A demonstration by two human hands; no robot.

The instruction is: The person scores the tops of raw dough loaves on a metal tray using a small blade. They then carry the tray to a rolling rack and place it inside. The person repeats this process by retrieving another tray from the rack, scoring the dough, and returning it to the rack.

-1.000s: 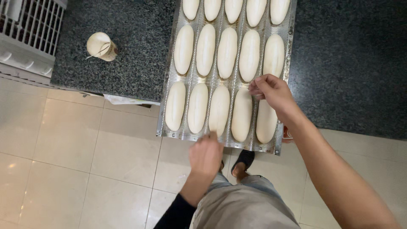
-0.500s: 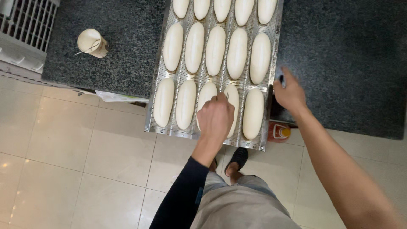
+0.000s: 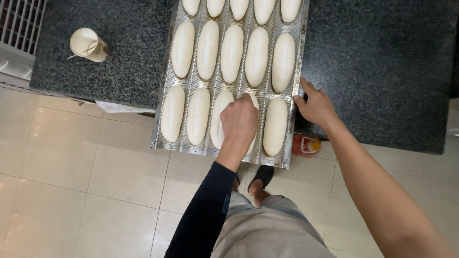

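A perforated metal baking tray (image 3: 165, 95) lies on a dark granite counter (image 3: 382, 71), its near end overhanging the edge. Pale oblong dough loaves fill it in rows. My left hand (image 3: 239, 122), in a black sleeve, is closed in a fist on the fourth loaf (image 3: 254, 101) of the near row. Anything inside the fist is hidden. The third loaf (image 3: 217, 119) beside it shows a thin lengthwise slit. My right hand (image 3: 315, 107) rests flat on the counter with fingers spread, touching the tray's right rim next to the last loaf (image 3: 276, 126).
A white cup (image 3: 88, 45) with a stick in it stands at the counter's left. A white slatted rack (image 3: 19, 28) is at the far left. A red bottle with an orange cap (image 3: 306, 145) sits below the counter edge. My sandalled foot (image 3: 260, 179) stands on beige floor tiles.
My left hand rose from the tray's near edge onto a near-row loaf. My right hand left the loaves and moved right onto the counter beside the tray.
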